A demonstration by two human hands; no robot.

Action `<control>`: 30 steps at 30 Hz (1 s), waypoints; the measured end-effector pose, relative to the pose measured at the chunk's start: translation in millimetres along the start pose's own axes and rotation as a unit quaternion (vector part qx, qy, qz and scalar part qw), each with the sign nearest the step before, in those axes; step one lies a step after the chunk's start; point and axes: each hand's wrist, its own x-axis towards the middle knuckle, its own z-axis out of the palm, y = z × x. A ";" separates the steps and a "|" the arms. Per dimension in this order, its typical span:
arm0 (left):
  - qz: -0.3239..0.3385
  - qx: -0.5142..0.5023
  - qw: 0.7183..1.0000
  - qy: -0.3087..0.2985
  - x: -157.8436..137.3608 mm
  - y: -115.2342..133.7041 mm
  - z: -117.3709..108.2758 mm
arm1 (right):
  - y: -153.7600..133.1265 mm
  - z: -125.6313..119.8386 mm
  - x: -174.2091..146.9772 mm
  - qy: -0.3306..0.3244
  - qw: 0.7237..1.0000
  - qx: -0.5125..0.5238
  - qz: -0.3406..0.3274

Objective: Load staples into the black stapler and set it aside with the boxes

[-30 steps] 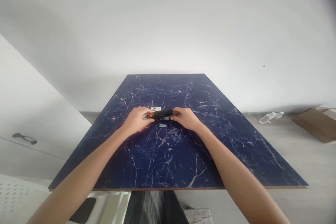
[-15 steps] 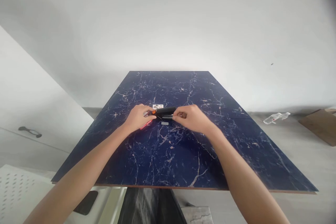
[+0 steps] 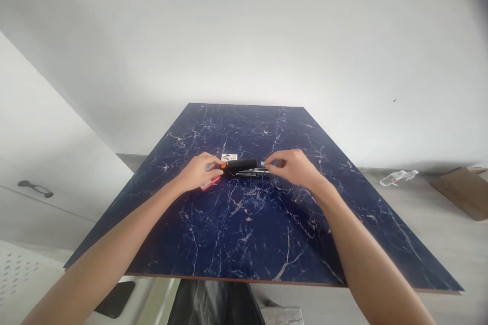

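Observation:
A black stapler (image 3: 241, 165) with an orange part at its left end lies near the middle of the blue table. My left hand (image 3: 200, 170) is closed on that left end, thumb and fingers pinching it. From the right side of the stapler a metal staple tray (image 3: 259, 170) sticks out. Just beyond the tray's tip, my right hand (image 3: 292, 165) pinches a small pale strip of staples (image 3: 263, 163). A red box (image 3: 211, 183) sits under my left fingers, partly hidden. Behind the stapler is a small white printed box (image 3: 229, 157).
The dark blue marble-patterned tabletop (image 3: 244, 233) meets a white wall at its far edge. On the floor at right lie a clear plastic bottle (image 3: 398, 177) and a brown cardboard box (image 3: 461, 190). A white cabinet with a dark handle (image 3: 36, 189) stands at left.
My right hand has moved right, away from the stapler. The metal tray now sticks out of its right end. The grey staple strip in front of the stapler has left the table.

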 end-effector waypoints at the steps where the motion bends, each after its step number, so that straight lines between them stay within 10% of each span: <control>1: 0.000 -0.002 1.000 -0.005 0.1 0.3 -0.5 | 7.6 -4.4 0.7 0.011 1.000 -0.005 0.012; 24: 0.004 0.025 1.000 0.002 0.7 2.6 3.7 | 12.8 19.3 4.2 -0.036 0.992 -0.092 -0.073; 30: -0.003 0.052 0.999 -0.010 1.8 4.2 2.3 | 11.0 -8.6 -14.5 0.018 0.995 -0.085 0.056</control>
